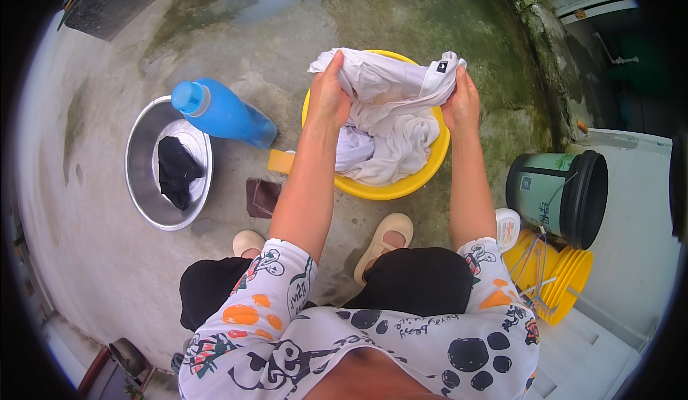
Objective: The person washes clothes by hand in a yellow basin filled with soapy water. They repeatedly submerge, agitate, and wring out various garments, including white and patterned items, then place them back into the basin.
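Between my two hands a white cloth garment (387,80) is stretched, with a small black tag near its right end. My left hand (329,96) grips its left end, thumb on top. My right hand (461,99) pinches the other end close to the tag. Beneath hangs part of the garment, over a yellow plastic basin (395,191) on the concrete floor. Bunched white laundry (400,150) fills much of the basin, and its bottom is hidden. My left forearm covers part of the basin's left rim.
Left stand a blue bottle (228,112) and a metal basin (131,185) holding black cloth (177,171). A yellow block (281,161) and a dark red folded item (262,198) lie nearer. At right are a green bucket (537,190), a white-lidded container (506,229) and yellow buckets (572,287) with hangers.
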The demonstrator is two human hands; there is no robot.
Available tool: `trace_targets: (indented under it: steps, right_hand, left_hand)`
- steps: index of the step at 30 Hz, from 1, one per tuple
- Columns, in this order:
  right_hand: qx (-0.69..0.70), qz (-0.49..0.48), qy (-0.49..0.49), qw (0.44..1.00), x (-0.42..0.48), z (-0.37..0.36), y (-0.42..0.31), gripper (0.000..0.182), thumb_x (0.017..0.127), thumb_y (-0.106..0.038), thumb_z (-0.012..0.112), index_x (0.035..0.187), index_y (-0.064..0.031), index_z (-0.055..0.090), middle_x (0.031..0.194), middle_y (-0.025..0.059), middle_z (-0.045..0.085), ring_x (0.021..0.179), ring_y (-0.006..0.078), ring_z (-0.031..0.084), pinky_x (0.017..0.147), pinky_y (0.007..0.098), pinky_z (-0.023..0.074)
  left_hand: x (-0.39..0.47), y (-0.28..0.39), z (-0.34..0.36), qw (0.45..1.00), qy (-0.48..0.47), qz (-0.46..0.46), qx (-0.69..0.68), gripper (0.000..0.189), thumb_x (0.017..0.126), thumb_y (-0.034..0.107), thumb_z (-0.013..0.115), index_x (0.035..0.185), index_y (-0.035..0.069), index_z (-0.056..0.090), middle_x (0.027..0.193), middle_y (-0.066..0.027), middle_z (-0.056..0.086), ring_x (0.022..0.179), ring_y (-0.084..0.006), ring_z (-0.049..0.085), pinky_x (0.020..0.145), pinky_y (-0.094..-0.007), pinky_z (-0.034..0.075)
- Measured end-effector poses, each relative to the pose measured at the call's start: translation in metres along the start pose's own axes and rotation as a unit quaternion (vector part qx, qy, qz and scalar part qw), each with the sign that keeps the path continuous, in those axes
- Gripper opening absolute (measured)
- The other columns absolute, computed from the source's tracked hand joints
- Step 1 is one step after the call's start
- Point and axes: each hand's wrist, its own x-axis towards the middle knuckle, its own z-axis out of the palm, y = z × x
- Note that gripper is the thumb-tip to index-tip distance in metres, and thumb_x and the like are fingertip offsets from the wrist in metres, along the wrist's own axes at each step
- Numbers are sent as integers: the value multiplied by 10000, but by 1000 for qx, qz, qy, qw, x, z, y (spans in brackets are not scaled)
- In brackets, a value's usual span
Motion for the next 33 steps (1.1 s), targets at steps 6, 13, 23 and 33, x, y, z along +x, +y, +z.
trace_targets:
  steps: [6, 13, 23, 33]
  right_hand:
    - [-610, -190, -61, 767, 4, -29, -6, 776, 756, -354, 727, 1348, -10, 362, 1315, 193, 456, 1206, 279, 468, 990, 384, 388]
    - [-453, -126, -205, 858, -37, 84, -14, 774, 658, -154, 765, 1338, -74, 404, 1241, 153, 528, 1149, 289, 513, 961, 382, 404]
    - [-615, -155, -40, 772, 8, 50, -15, 583, 716, -75, 555, 1289, -89, 447, 1156, 175, 580, 1000, 304, 590, 850, 354, 451]
    - [-612, -304, -262, 682, -88, 40, 71, 261, 682, -238, 740, 845, -62, 638, 726, 106, 638, 668, 338, 615, 595, 375, 488]
  left_hand:
    - [-1, 24, 18, 981, -123, -133, -74, 400, 944, 326, 479, 1119, -31, 520, 1134, -152, 586, 1040, -264, 577, 917, -396, 455]
    - [-43, 33, 65, 872, -180, 86, 448, 542, 942, 470, 434, 1053, -41, 578, 1089, -132, 596, 964, -246, 558, 861, -337, 430]
    - [-12, -41, -8, 965, 118, -198, 128, 624, 884, 566, 466, 1220, 42, 512, 1057, -189, 591, 969, -254, 591, 861, -401, 490]
    - [-10, -122, -69, 990, -13, -58, -130, 361, 938, 277, 439, 1228, 67, 485, 1186, -104, 555, 1018, -246, 577, 905, -377, 476]
